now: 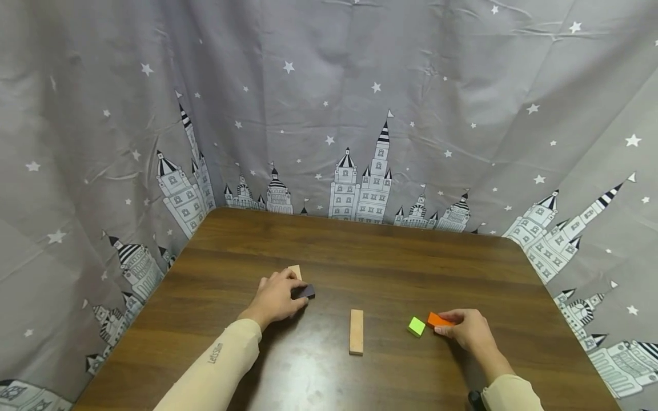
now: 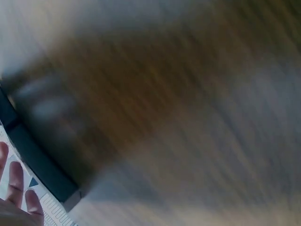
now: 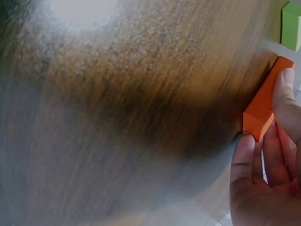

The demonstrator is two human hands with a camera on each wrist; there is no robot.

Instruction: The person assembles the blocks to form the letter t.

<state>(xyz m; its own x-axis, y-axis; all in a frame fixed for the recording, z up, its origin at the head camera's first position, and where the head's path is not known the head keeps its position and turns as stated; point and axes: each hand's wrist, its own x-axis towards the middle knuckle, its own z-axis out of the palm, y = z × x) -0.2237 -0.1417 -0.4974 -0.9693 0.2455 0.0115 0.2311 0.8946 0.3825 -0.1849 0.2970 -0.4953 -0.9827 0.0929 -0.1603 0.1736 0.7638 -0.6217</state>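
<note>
In the head view my left hand (image 1: 277, 297) has its thumb and fingers around a dark rectangular block (image 1: 307, 291). The same dark block (image 2: 40, 162) runs along the left edge of the left wrist view, with several fingertips (image 2: 15, 181) beside it. My right hand (image 1: 469, 330) pinches an orange block (image 1: 437, 320) close to the tabletop. In the right wrist view, the thumb lies along one side of the orange block (image 3: 265, 101) and a finger meets its end. Just left of the orange block sits a lime-green block (image 1: 417, 326).
A long plain wooden block (image 1: 356, 332) lies between the hands, pointing away from me. Another light wooden piece (image 1: 295, 272) shows partly behind the left hand. The brown wooden table (image 1: 390, 257) ends at a grey curtain (image 1: 308, 103) with castles and stars.
</note>
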